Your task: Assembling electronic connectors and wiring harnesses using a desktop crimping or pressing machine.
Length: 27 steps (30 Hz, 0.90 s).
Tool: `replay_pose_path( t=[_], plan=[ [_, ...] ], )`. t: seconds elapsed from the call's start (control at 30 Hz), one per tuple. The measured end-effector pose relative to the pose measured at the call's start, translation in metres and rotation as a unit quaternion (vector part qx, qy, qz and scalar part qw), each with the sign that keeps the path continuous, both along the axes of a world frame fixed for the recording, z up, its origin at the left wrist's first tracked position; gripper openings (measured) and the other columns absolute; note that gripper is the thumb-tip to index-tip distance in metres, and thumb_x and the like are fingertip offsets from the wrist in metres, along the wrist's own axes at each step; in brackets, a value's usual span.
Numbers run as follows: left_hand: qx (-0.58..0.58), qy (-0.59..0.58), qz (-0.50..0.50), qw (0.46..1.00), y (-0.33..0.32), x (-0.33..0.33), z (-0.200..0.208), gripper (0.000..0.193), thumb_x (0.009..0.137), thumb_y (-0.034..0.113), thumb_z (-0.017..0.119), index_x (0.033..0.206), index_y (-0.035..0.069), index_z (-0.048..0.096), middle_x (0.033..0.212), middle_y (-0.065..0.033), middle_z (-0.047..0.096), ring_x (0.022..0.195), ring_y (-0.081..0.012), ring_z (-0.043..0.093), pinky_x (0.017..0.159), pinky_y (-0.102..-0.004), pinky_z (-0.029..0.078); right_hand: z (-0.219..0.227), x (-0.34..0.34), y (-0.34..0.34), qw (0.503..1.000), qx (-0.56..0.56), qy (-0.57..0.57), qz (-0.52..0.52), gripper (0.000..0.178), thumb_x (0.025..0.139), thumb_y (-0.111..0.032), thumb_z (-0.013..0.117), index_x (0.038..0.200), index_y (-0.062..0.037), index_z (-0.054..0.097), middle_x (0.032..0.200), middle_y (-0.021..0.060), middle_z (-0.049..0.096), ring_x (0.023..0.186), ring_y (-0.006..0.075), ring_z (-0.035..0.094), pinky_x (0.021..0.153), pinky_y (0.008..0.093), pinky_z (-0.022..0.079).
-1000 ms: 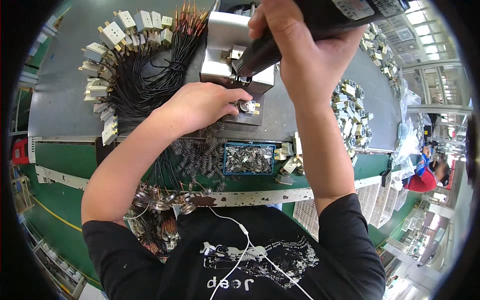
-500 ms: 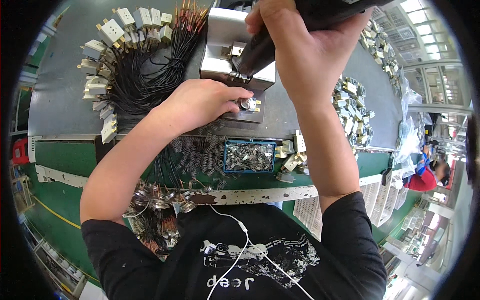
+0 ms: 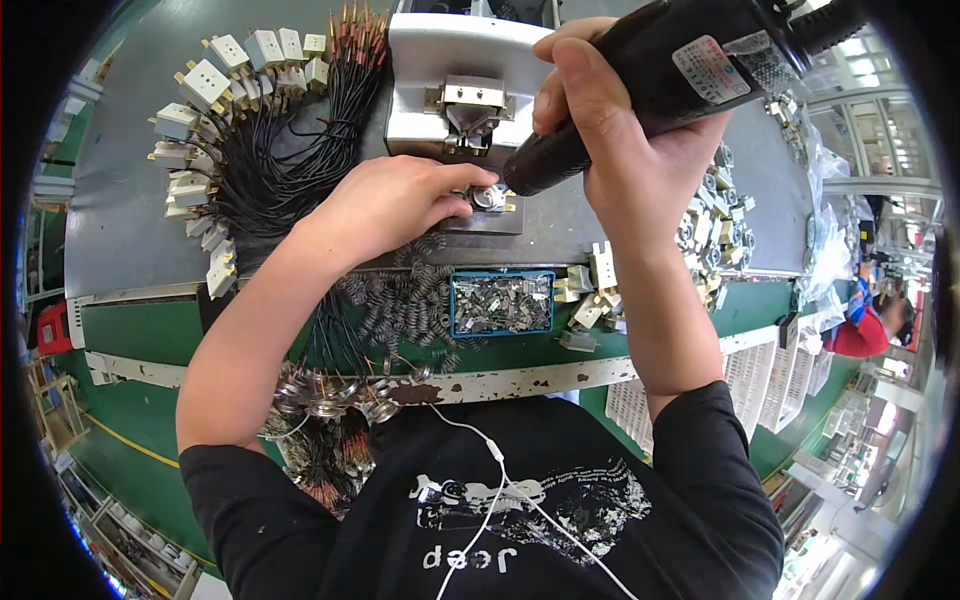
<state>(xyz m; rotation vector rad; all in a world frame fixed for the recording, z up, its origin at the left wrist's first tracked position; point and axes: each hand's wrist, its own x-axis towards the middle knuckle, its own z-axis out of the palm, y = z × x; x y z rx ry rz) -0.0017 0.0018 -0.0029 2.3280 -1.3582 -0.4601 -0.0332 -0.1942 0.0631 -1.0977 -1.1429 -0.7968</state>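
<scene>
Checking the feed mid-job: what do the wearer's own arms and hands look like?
Short black fabric sleeves end near the elbows, leaving both forearms bare. The ungloved left hand and ungloved right hand show no watch or wristband.

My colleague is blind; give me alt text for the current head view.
A person's right hand holds a black tool while the left hand touches a small metallic part on a dark block; wired pale connectors lie left.

I see the left arm bent, the left hand palm-down with thumb and forefinger slightly parted; the right arm reaches farther forward, the right hand curled tight.
</scene>
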Motion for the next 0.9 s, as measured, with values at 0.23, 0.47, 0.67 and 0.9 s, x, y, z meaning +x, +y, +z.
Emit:
replay_pose_path(
  t=[0.23,0.47,0.67,0.9],
  plan=[
    [0.006,0.003,-0.004,1.0,-0.001,-0.002,0.003,0.033,0.1,0.033,0.062,0.131,0.022,0.062,0.099,-0.0103,0.074,0.096,-0.0326,0.071,0.08,-0.0462,0.056,0.001,-0.033,0.001,0.929,-0.009,0.294,-0.226,0.007,0.096,0.001,0.068,0.097,0.0085,0.067,0.086,0.0128,0.071,0.062,0.0157,0.066,0.056,0.028,0.054],
    [-0.006,-0.009,-0.008,1.0,0.0,-0.002,0.002,0.03,0.1,0.032,0.062,0.128,0.019,0.061,0.095,-0.0114,0.073,0.094,-0.0331,0.071,0.078,-0.0476,0.056,-0.002,-0.034,0.007,0.916,-0.014,0.318,-0.245,0.007,0.096,0.001,0.068,0.094,0.0079,0.067,0.084,0.0095,0.07,0.063,0.0128,0.065,0.057,0.026,0.053],
    [0.007,-0.012,-0.009,1.0,-0.002,-0.001,0.001,0.031,0.1,0.033,0.062,0.128,0.02,0.061,0.094,-0.0109,0.073,0.092,-0.0331,0.071,0.078,-0.0474,0.056,-0.004,-0.036,0.01,0.913,-0.02,0.314,-0.259,0.007,0.095,0.0,0.07,0.095,0.0073,0.068,0.083,0.0085,0.069,0.063,0.0126,0.065,0.057,0.0252,0.053],
    [0.012,-0.026,-0.013,1.0,-0.001,-0.002,0.004,0.031,0.101,0.033,0.062,0.128,0.02,0.061,0.093,-0.0107,0.072,0.091,-0.0326,0.071,0.078,-0.0467,0.056,-0.011,-0.037,0.008,0.918,-0.037,0.3,-0.257,0.005,0.095,0.002,0.07,0.096,0.0066,0.067,0.087,0.0091,0.07,0.064,0.0127,0.065,0.058,0.0253,0.054]
  ],
)
